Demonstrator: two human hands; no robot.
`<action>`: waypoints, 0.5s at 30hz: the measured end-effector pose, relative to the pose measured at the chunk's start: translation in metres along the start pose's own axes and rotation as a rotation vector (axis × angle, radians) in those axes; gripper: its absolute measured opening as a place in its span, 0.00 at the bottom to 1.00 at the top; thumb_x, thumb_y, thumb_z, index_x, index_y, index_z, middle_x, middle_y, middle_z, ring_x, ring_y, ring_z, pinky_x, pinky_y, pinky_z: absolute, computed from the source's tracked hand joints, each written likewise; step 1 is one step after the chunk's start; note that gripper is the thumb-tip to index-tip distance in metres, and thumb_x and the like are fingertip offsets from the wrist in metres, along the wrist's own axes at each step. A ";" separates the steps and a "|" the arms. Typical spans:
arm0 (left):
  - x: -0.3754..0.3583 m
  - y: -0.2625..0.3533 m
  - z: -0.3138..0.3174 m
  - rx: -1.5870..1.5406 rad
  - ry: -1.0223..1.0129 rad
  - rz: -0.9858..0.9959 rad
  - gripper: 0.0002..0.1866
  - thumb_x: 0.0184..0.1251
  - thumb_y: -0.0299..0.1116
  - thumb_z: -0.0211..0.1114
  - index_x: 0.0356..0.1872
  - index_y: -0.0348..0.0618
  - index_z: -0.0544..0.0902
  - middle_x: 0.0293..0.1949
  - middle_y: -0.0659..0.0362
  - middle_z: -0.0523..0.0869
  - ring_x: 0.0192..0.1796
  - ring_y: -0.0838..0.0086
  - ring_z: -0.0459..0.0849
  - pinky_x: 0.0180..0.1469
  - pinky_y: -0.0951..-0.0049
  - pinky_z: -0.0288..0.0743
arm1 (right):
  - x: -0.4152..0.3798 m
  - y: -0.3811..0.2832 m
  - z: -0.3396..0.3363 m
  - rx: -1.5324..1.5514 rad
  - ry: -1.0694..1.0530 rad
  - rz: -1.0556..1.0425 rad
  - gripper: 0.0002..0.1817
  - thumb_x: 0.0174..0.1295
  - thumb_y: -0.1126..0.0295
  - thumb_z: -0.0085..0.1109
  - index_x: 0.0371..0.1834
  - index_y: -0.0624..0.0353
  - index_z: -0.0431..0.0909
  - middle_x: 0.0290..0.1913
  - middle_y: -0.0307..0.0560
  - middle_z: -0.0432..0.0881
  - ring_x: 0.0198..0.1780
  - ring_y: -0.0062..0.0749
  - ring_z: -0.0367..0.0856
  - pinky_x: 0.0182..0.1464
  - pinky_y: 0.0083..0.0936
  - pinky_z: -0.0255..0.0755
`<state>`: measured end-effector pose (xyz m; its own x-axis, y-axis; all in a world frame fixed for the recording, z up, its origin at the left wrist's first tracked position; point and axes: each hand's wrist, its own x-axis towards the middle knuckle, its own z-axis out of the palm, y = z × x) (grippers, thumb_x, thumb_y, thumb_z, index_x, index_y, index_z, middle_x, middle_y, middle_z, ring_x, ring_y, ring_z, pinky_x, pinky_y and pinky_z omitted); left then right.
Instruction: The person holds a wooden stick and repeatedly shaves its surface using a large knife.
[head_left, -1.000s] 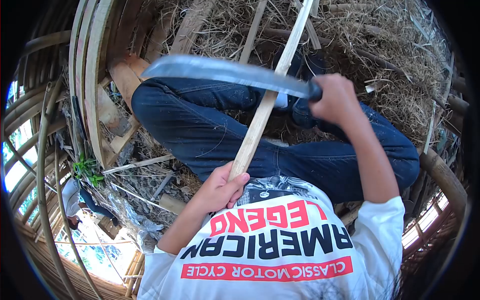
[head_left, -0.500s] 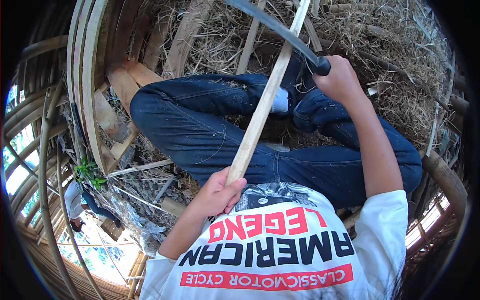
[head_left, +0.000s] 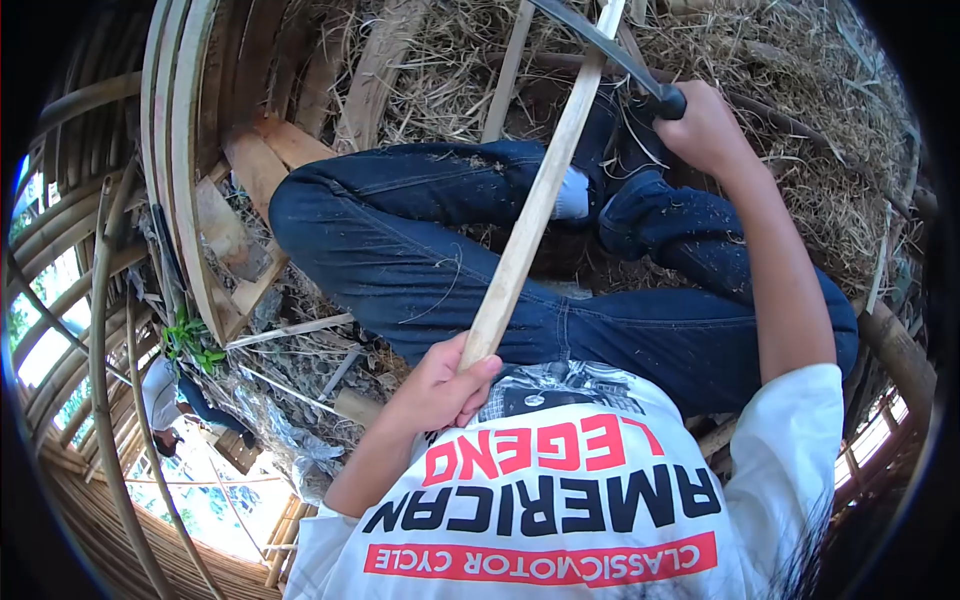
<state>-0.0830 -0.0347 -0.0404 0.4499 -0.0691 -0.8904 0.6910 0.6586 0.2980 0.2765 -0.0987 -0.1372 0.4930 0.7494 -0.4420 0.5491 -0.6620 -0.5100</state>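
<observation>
A long pale wooden strip [head_left: 537, 205] runs from my waist up past my crossed legs to the top edge of the view. Its near end is gripped by my left hand [head_left: 444, 385], with the thumb along the wood. My right hand [head_left: 704, 125] is closed round the black handle of a machete [head_left: 615, 48]. The dark blade slants up and left, crossing over the strip near its far end; the blade's tip is cut off by the frame. Dark jeans [head_left: 420, 240] lie beneath the strip.
Dry straw and shavings [head_left: 770, 60] cover the ground ahead. Curved wooden planks [head_left: 180, 150] and bamboo poles [head_left: 100, 290] stand at the left. Another person [head_left: 165, 405] is at the lower left, beyond a green plant [head_left: 192, 340] and crumpled plastic [head_left: 285, 440].
My right hand and the machete have shifted right and slightly up in view, the blade still across the strip. The whole view has moved a little; my left hand keeps its hold.
</observation>
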 end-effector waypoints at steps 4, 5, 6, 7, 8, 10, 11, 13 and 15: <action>0.004 -0.007 -0.009 -0.029 -0.056 0.014 0.11 0.78 0.36 0.54 0.49 0.39 0.70 0.15 0.67 0.70 0.14 0.85 0.67 0.15 0.82 0.62 | -0.031 -0.014 0.023 0.071 -0.109 -0.005 0.13 0.44 0.67 0.61 0.31 0.62 0.85 0.30 0.64 0.84 0.38 0.59 0.84 0.46 0.45 0.79; 0.004 -0.003 -0.008 -0.006 -0.038 -0.010 0.10 0.78 0.36 0.54 0.49 0.39 0.69 0.15 0.66 0.70 0.13 0.85 0.67 0.15 0.82 0.62 | -0.047 -0.028 0.026 0.059 -0.152 -0.058 0.12 0.42 0.67 0.61 0.30 0.61 0.85 0.30 0.63 0.84 0.38 0.58 0.85 0.48 0.45 0.79; 0.003 -0.003 -0.008 0.000 -0.044 -0.020 0.10 0.78 0.36 0.54 0.49 0.39 0.69 0.15 0.66 0.70 0.13 0.85 0.67 0.15 0.82 0.62 | -0.058 -0.041 0.027 0.048 -0.193 -0.113 0.12 0.41 0.66 0.62 0.29 0.60 0.85 0.30 0.62 0.84 0.39 0.57 0.85 0.49 0.46 0.79; 0.000 -0.005 -0.009 0.015 -0.018 -0.012 0.10 0.78 0.35 0.54 0.49 0.39 0.70 0.15 0.66 0.70 0.13 0.85 0.67 0.15 0.81 0.62 | -0.058 -0.041 0.032 -0.071 -0.295 -0.118 0.13 0.40 0.66 0.64 0.30 0.57 0.86 0.33 0.59 0.86 0.40 0.54 0.86 0.50 0.44 0.79; -0.001 -0.006 -0.009 0.027 0.006 0.000 0.10 0.78 0.35 0.54 0.49 0.39 0.70 0.15 0.66 0.70 0.13 0.85 0.68 0.15 0.81 0.62 | -0.054 -0.040 0.028 -0.075 -0.291 -0.108 0.13 0.40 0.66 0.64 0.30 0.57 0.86 0.33 0.59 0.86 0.40 0.54 0.86 0.50 0.44 0.79; -0.003 -0.007 -0.006 0.024 0.020 0.035 0.10 0.78 0.34 0.54 0.48 0.39 0.70 0.15 0.66 0.70 0.13 0.85 0.67 0.15 0.81 0.62 | -0.037 -0.034 0.014 -0.245 -0.257 -0.184 0.14 0.39 0.65 0.65 0.33 0.55 0.87 0.35 0.57 0.86 0.42 0.51 0.86 0.50 0.42 0.79; -0.004 -0.007 -0.007 0.030 0.043 0.045 0.10 0.78 0.34 0.54 0.48 0.38 0.70 0.15 0.66 0.69 0.13 0.85 0.67 0.14 0.81 0.62 | -0.027 -0.023 0.011 -0.266 -0.148 -0.171 0.14 0.41 0.65 0.65 0.33 0.54 0.87 0.36 0.57 0.87 0.42 0.50 0.86 0.49 0.40 0.80; -0.006 -0.005 -0.005 0.048 0.069 0.057 0.09 0.78 0.34 0.54 0.48 0.38 0.70 0.14 0.67 0.69 0.12 0.85 0.66 0.14 0.81 0.61 | -0.004 0.003 0.001 -0.091 -0.056 -0.006 0.13 0.45 0.66 0.62 0.34 0.57 0.86 0.36 0.59 0.86 0.42 0.54 0.85 0.48 0.43 0.79; -0.002 -0.002 0.001 0.041 0.054 0.055 0.09 0.78 0.33 0.54 0.48 0.38 0.70 0.14 0.67 0.69 0.12 0.85 0.66 0.14 0.81 0.61 | 0.006 0.007 -0.002 -0.032 -0.002 0.046 0.13 0.47 0.67 0.60 0.34 0.59 0.85 0.35 0.60 0.86 0.42 0.55 0.85 0.48 0.43 0.79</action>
<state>-0.0848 -0.0365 -0.0386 0.4572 0.0077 -0.8893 0.6891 0.6292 0.3597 0.2846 -0.0992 -0.1423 0.5171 0.7179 -0.4662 0.5471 -0.6960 -0.4649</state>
